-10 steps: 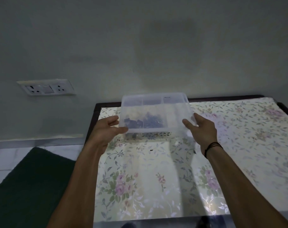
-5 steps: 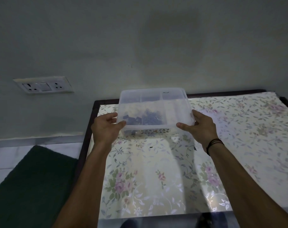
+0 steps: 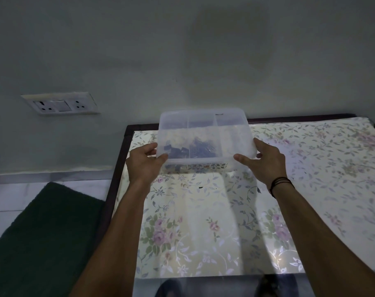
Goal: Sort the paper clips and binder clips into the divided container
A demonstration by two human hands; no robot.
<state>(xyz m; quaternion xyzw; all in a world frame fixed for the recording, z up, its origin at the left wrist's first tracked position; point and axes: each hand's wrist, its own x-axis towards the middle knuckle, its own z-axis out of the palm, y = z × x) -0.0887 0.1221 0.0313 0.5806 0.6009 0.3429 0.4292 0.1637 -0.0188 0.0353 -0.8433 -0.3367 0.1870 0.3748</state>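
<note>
Head view: divided container held in both hands above the far edge of a floral-covered table.

The translucent divided container (image 3: 204, 138) sits at centre frame, gripped at its two lower corners: the left hand (image 3: 144, 162) curls its thumb over the near-left corner, and the right hand (image 3: 263, 160) pinches the near-right corner between thumb and fingers. A grip at both ends probably keeps the container steady so its contents do not cross the dividers. Dark clips (image 3: 191, 150), likely binder clips, lie heaped in the left and middle compartments; paper clips cannot be told apart. The table (image 3: 203, 221) fills the lower right of the frame; a wall socket (image 3: 60, 103) sits upper left.
</note>
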